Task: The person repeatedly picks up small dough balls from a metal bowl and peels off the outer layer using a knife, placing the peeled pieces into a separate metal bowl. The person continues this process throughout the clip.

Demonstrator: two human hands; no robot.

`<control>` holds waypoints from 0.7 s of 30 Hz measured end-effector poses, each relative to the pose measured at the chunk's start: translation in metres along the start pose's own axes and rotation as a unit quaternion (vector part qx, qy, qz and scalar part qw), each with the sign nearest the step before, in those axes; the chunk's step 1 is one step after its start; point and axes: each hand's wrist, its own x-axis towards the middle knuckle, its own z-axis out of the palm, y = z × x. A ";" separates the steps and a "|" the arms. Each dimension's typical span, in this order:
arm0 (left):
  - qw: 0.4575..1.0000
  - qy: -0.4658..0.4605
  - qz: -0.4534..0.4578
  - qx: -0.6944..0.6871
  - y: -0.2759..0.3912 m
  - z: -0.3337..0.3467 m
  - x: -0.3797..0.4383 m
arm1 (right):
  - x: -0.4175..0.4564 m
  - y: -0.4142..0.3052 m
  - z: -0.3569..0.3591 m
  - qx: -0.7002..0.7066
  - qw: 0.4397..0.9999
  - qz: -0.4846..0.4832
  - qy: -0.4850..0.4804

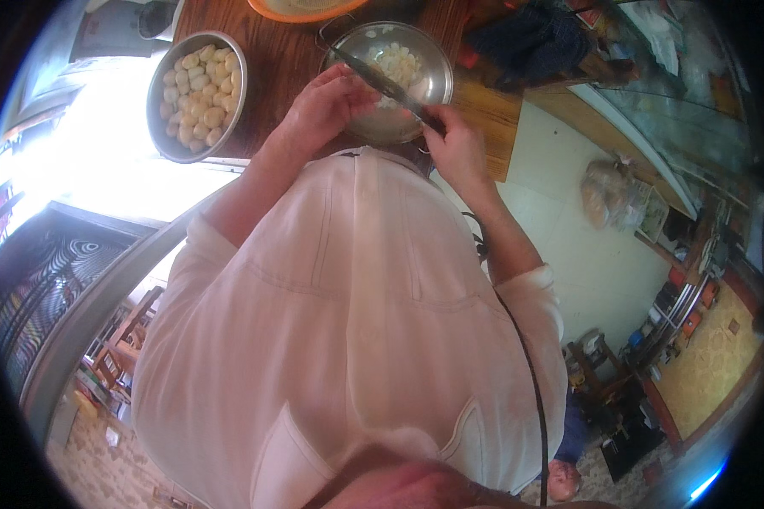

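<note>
My right hand point(455, 143) grips the dark handle of a knife point(382, 83), its long blade slanting to the upper left. Beneath the blade is a shiny, shallow metal bowl point(442, 63). Thin pale slices point(400, 63) are heaped inside it, and a few stick near its far rim. At the bowl's left side, my left hand point(331, 102) is held close to the blade with its fingers bent. Whether something small is between those fingers is hidden. A deep metal basin point(242, 83) full of small peeled, potato-like vegetables point(197, 95) stands to the left.
The wooden table point(274, 44) carries an orange-rimmed sieve point(305, 9) at its far edge. Dark cloth point(535, 41) lies at the upper right. A plastic bag point(605, 191) is by the cabinet. A black cable point(528, 356) hangs along my right side. Another person point(563, 477) is at lower right.
</note>
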 end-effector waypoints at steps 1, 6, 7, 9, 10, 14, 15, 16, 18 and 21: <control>1.000 -0.002 0.003 0.008 0.000 0.000 0.000 | 0.001 0.000 0.000 0.005 1.000 -0.007 0.001; 1.000 -0.023 0.006 0.020 0.003 0.002 -0.002 | 0.004 -0.002 -0.002 -0.006 1.000 -0.005 -0.013; 1.000 -0.025 0.008 0.012 0.002 0.003 -0.003 | 0.004 -0.001 -0.001 -0.018 1.000 -0.015 -0.012; 0.999 -0.032 0.015 0.007 0.002 0.003 -0.002 | 0.005 -0.001 0.000 -0.031 0.999 -0.036 -0.003; 0.999 -0.038 0.021 0.011 0.001 0.000 -0.002 | 0.006 -0.002 -0.001 -0.031 0.998 -0.048 0.005; 0.998 -0.048 0.023 -0.043 -0.002 -0.018 0.007 | 0.005 -0.004 -0.002 -0.034 0.996 -0.081 0.020; 0.999 -0.024 0.024 -0.028 -0.002 -0.020 0.009 | 0.004 -0.003 -0.001 -0.039 0.993 -0.104 0.027; 1.000 -0.001 0.024 -0.013 -0.002 -0.021 0.012 | 0.004 -0.001 0.000 -0.043 0.990 -0.127 0.034; 0.999 0.038 0.025 0.003 -0.002 -0.015 0.010 | 0.003 -0.002 -0.001 -0.043 0.986 -0.154 0.042; 0.997 0.061 0.037 0.003 0.001 0.004 -0.003 | 0.002 -0.007 -0.001 -0.035 0.985 -0.161 0.048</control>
